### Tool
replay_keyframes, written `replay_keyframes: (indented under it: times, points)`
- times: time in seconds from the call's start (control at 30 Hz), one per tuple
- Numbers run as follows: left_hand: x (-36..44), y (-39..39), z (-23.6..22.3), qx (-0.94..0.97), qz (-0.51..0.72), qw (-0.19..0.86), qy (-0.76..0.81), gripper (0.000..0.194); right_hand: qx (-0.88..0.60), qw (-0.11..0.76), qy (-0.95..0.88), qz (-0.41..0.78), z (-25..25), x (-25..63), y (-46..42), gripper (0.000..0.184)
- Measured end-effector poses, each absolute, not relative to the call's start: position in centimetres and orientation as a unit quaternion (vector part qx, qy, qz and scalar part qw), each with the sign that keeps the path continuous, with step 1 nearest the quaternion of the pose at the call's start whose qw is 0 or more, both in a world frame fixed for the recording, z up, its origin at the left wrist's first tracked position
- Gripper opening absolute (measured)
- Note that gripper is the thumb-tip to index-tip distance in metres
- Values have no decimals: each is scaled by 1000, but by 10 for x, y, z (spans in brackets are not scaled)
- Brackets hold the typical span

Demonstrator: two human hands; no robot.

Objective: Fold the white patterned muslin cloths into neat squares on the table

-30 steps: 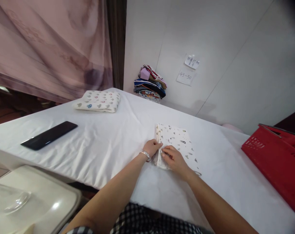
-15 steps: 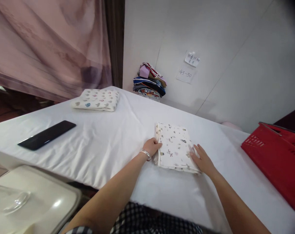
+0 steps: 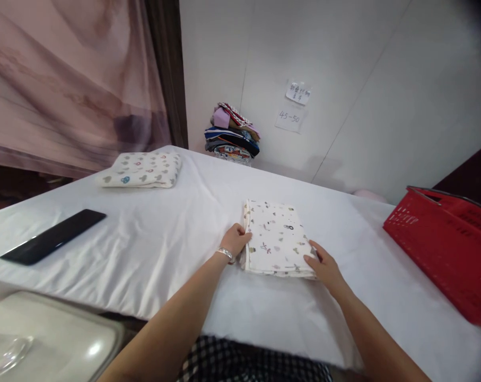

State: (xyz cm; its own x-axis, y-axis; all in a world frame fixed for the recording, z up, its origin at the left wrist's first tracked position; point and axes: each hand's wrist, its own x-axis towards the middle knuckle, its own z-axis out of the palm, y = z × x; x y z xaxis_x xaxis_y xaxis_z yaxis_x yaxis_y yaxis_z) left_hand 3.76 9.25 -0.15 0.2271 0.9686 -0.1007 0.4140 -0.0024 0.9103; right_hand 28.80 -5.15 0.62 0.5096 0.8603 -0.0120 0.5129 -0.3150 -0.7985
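Note:
A folded white cloth point(image 3: 278, 241) with a small printed pattern lies on the white-covered table point(image 3: 176, 239) in front of me. At its left edge my left hand point(image 3: 235, 241), with a silver bracelet at the wrist, is closed on the folded layers, thumb on top. My right hand point(image 3: 323, 268) grips the right edge near the front corner, its thumb on the cloth and the other fingers along the side. Some of the fingers of both hands are hidden under the edges.
Another folded patterned cloth point(image 3: 145, 171) lies at the back left, with a flat black panel point(image 3: 53, 237) nearer. A red basket point(image 3: 443, 249) stands at the right. Beyond the table's far edge is a stack of folded fabrics point(image 3: 232, 132). A pale lidded bin point(image 3: 65, 334) stands at lower left.
The view has turned slightly, so everything has shifted left. My right hand has gone from lying flat at the cloth's right edge to gripping it; the left keeps its hold.

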Motion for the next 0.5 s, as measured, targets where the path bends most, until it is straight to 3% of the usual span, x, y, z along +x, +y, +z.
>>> replay_keyframes:
  times: [0.1,0.33,0.5]
  points:
    - [38,90,-1,643,291,458,540,16,-777,384,-451,212,4,295,-51,60]
    - [38,88,0,664,282,449,527,18,-788,154,-575,155,13,303,-42,50]
    - [37,88,1,670,284,441,526,18,-736,190,-642,102,32,269,-3,52]
